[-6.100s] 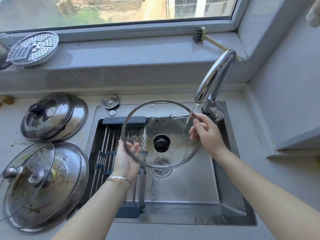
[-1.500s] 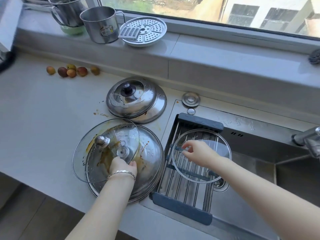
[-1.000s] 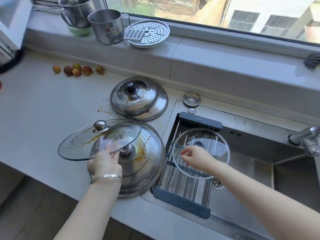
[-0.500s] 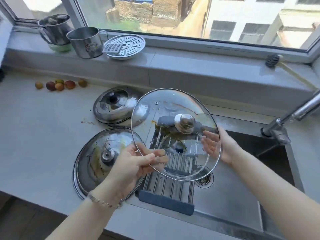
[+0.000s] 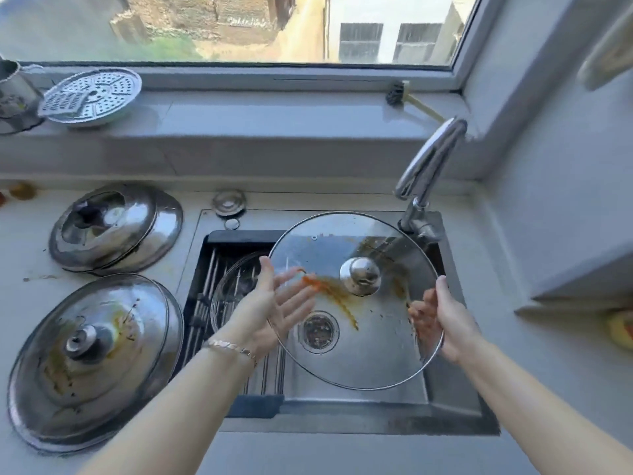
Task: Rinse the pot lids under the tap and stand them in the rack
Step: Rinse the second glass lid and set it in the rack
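Large glass lid [image 5: 356, 354] held up over the sink [image 5: 455, 399], tilted, with its top face and steel knob [image 5: 360, 275] toward the camera; orange-brown sauce streaks run across the glass from left of the knob down toward the middle. Left hand [image 5: 277, 303] at the lid's left rim, palm up, fingers straight and spread behind the glass, thumb lying up along the edge: a flat support rather than a clasp. Right hand [image 5: 445, 323] at the right rim, thumb on the near face and fingers curled behind, gripping the edge. Lid's far right edge sits just beside the base of the tap [image 5: 428, 159], below and left of the spout. Drain [image 5: 318, 332] shows through the glass. Rack [image 5: 205, 303] spans the left part of the sink; a smaller glass lid [image 5: 233, 286] lies on its bars, partly hidden by the left hand. On the counter [image 5: 30, 262] left of the sink: stacked steel lids [image 5: 113, 228] farther off, a soiled steel lid [image 5: 92, 351] nearer. Bracelet [image 5: 229, 347] on the left wrist. Windowsill [image 5: 257, 121] carries a perforated steamer plate [image 5: 90, 97] and a brush [image 5: 397, 94].
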{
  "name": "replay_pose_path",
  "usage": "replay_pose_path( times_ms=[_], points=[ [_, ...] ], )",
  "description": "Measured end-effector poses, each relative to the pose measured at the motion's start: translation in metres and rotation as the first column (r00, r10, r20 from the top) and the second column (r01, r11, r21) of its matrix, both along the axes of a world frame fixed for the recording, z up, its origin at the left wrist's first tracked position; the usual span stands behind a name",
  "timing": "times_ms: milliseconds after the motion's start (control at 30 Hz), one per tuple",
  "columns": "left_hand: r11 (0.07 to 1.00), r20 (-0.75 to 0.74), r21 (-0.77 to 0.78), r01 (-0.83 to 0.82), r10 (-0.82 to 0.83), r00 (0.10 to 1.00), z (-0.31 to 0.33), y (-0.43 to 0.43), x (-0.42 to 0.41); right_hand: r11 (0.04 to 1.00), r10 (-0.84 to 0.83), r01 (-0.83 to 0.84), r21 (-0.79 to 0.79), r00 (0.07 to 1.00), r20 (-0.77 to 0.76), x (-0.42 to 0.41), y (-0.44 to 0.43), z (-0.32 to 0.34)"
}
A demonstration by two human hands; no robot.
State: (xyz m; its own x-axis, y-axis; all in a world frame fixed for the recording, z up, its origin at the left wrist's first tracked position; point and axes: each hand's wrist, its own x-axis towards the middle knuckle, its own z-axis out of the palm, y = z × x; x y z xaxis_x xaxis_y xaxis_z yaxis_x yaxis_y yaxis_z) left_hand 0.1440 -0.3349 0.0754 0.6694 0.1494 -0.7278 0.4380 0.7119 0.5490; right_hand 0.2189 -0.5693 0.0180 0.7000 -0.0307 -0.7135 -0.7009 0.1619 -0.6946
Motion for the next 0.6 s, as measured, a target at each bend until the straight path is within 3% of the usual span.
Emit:
replay_pose_path(
  times_ms=[167, 300, 433, 600],
  points=[
    [0.993, -0.005, 0.118, -0.003, 0.003, 1.0, -0.009, -0.035, 0.02, 0.899, 0.314, -0.31, -0.31, 0.949, -0.038, 0.021, -0.043, -0.014],
    [0.958, 0.007, 0.288, 0.016, -0.019, 1.0, -0.012, -0.038, 0.034, 0.738, 0.409, -0.333, -0.587, 0.913, -0.004, 0.053, -0.046, -0.021],
    [0.918, 0.004, 0.396, 0.008, -0.01, 1.0, -0.014, -0.035, 0.047, 0.771, 0.422, -0.345, -0.536, 0.906, 0.025, 0.103, -0.021, -0.024],
    [0.908, 0.013, 0.419, -0.004, -0.001, 1.0, -0.021, -0.031, 0.059, 0.793, 0.406, -0.406, -0.455, 0.908, -0.103, 0.144, 0.009, -0.031]
  ],
)
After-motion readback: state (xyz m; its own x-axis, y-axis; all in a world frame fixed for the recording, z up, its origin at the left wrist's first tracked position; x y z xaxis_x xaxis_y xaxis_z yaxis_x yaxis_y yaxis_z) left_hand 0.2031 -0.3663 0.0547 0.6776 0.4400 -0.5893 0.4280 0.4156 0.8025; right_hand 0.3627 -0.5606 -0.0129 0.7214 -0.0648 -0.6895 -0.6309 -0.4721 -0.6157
